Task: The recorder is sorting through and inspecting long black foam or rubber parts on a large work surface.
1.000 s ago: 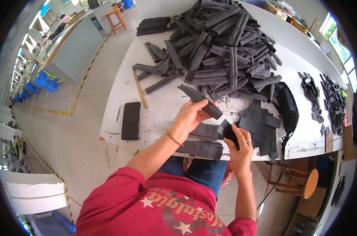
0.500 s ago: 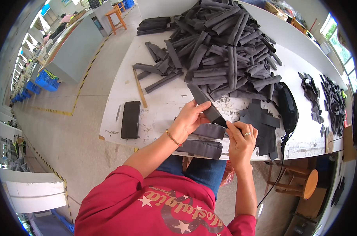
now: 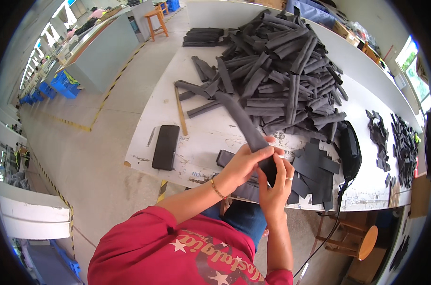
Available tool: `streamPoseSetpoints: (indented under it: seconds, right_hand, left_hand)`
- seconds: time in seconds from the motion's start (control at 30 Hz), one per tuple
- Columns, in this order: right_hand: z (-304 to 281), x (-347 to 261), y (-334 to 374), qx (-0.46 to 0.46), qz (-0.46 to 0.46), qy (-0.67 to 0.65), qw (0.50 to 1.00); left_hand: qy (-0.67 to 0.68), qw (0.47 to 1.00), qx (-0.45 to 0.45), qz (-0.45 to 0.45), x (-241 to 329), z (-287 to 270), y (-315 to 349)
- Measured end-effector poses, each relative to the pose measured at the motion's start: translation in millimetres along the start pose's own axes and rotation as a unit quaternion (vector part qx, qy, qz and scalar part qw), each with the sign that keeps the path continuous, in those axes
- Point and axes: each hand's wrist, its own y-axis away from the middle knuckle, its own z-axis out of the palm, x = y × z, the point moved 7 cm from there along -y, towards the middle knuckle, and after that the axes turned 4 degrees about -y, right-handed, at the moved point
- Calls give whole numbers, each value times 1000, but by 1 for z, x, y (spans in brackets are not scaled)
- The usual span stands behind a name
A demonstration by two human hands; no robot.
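A long dark grey fabric strip (image 3: 241, 121), folded like a sleeve, slants from the pile's near side down to my hands. My left hand (image 3: 248, 164) is closed round its near part, thumb on top. Close beside it, my right hand (image 3: 276, 185) pinches the near end, where a blacker part (image 3: 268, 170) shows between the fingers. Whether that part is a separate piece I cannot tell. Beneath my hands lie folded dark fabric pieces (image 3: 224, 158), partly hidden by my left wrist. Flat black rectangular pieces (image 3: 315, 171) overlap in a heap right of my right hand.
A large pile of dark fabric strips (image 3: 282, 71) covers the table's far middle, with a neat stack (image 3: 202, 37) at its left. A phone (image 3: 166, 147) and a wooden stick (image 3: 181, 111) lie left. A black pouch (image 3: 349, 149) with a cord and more dark pieces (image 3: 403, 147) are right.
My hands have come together lower down, and the strip now shows more of its length, pointing up and left. My right hand has turned upward at its near end. The whole view has shifted slightly.
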Motion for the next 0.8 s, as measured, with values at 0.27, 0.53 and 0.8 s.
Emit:
streamPoseSetpoints:
  seconds: [0.27,0.53,0.8]
  right_hand:
    - [16,17,28,-91,14,31,995]
    - [28,1,5,-163,-1,-41,986]
    - [36,-13,-15,-189,-48,-18,981]
  left_hand:
    - [-9,998,-26,58,-9,-13,-2]
    - [-17,997,-46,62,12,-18,12]
    - [6,998,20,64,6,-24,4]
